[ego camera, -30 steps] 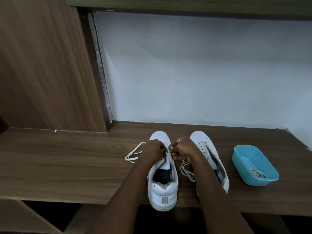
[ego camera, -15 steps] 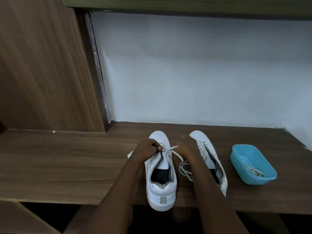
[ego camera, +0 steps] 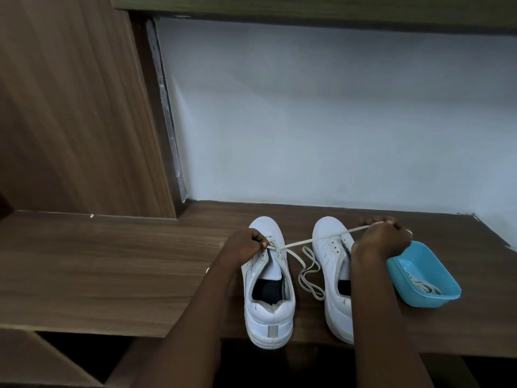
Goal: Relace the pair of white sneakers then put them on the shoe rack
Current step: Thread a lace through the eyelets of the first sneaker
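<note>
Head view: the right hand [ego camera: 382,238], pinching the lace [ego camera: 300,242], has swung out rightward over the right sneaker [ego camera: 333,247], drawing it taut through an eyelet. The left hand's [ego camera: 246,245] grip pins the left sneaker [ego camera: 268,312] on the desk [ego camera: 112,264]. Lacing is barely begun.

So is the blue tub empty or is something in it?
Not empty. The blue tub holds a loose white lace, coiled against its near wall; the rest of its floor is bare.
</note>
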`<state>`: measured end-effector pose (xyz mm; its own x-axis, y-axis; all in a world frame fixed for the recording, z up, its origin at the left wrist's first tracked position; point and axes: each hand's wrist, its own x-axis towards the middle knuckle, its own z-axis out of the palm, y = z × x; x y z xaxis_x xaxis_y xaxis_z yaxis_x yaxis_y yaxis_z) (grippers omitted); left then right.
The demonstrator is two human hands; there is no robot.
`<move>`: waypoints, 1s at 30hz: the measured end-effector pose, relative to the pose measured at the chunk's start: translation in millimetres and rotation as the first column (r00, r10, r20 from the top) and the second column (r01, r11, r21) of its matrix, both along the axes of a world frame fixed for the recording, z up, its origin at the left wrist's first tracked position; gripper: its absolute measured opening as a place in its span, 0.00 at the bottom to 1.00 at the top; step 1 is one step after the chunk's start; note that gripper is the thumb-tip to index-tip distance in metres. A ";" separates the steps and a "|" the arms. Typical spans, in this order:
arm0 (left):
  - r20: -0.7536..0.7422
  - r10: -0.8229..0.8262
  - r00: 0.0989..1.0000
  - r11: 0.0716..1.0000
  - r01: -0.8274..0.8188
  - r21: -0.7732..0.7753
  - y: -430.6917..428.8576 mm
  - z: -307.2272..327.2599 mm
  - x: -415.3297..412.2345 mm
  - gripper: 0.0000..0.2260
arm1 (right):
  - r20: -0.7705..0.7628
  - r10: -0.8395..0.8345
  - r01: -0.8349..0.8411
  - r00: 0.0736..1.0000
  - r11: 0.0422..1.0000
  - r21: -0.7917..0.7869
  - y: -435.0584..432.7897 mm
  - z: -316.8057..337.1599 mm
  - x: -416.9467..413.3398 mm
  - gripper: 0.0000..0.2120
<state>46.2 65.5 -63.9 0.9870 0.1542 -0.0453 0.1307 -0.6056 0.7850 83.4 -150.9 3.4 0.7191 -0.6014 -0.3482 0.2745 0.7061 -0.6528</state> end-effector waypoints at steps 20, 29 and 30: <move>0.011 0.003 1.000 1.000 -0.003 -0.005 -1.6 -7.2 4.3 0.05 | -0.751 0.391 -0.555 0.532 -0.509 -0.658 69.4 -36.3 -9.0 0.09; -0.015 -0.015 1.000 1.000 0.015 0.000 4.6 -6.1 3.3 0.06 | -0.850 0.211 -0.736 0.482 -0.429 -0.523 26.8 -25.1 9.9 0.13; -0.012 -0.012 1.000 1.000 0.012 0.003 5.2 -5.7 3.3 0.07 | -0.858 0.155 -0.755 0.490 -0.417 -0.506 21.2 -24.4 11.2 0.14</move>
<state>49.5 70.7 -69.6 0.9882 0.1424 -0.0568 0.1328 -0.6096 0.7815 94.6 -129.7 -21.0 0.9581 0.0504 -0.2820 -0.1136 -0.8368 -0.5355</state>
